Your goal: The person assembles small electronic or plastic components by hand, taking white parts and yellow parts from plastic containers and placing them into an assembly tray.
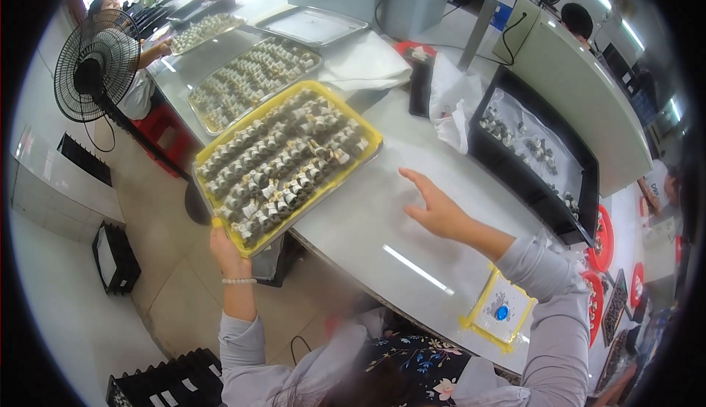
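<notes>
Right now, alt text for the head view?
A person's left hand grips the near corner of a yellow tray full of small rolled parts on a grey table, while the open right hand hovers over bare tabletop. A black tray sits to the right.

Yellow tray (pixel 371 141) is packed with rows of small grey-and-white rolled pieces (pixel 283 161), lying tilted at a diagonal on the white table (pixel 368 223), its near corner jutting off the table edge, and that corner sits gripped in the left hand (pixel 226 251).
</notes>
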A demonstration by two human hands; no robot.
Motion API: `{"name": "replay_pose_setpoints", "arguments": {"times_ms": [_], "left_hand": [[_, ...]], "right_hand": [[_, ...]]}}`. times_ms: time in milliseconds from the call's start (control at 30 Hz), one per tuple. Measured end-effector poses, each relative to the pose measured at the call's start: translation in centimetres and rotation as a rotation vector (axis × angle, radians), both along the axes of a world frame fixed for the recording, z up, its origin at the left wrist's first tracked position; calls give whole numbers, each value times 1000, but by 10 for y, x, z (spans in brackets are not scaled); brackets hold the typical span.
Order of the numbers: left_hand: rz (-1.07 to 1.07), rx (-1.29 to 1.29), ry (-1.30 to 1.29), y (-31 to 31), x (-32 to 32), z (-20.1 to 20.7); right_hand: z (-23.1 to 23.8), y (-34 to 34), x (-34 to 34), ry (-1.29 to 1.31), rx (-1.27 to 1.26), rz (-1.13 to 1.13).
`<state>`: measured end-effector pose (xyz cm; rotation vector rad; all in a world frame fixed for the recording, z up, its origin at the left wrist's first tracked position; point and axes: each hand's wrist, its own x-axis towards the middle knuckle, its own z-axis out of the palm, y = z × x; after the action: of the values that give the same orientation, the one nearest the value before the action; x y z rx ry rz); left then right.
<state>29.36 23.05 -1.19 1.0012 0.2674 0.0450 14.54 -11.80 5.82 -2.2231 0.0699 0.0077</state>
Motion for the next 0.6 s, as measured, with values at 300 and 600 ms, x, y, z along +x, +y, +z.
{"name": "replay_pose_setpoints", "arguments": {"times_ms": [300, 600], "left_hand": [[18, 18, -38, -17, 4, 0], [82, -80, -41, -14, 29, -20]], "right_hand": [[-14, 39, -15, -1, -285, 132], [-28, 47, -23, -108, -390, 172]]}}
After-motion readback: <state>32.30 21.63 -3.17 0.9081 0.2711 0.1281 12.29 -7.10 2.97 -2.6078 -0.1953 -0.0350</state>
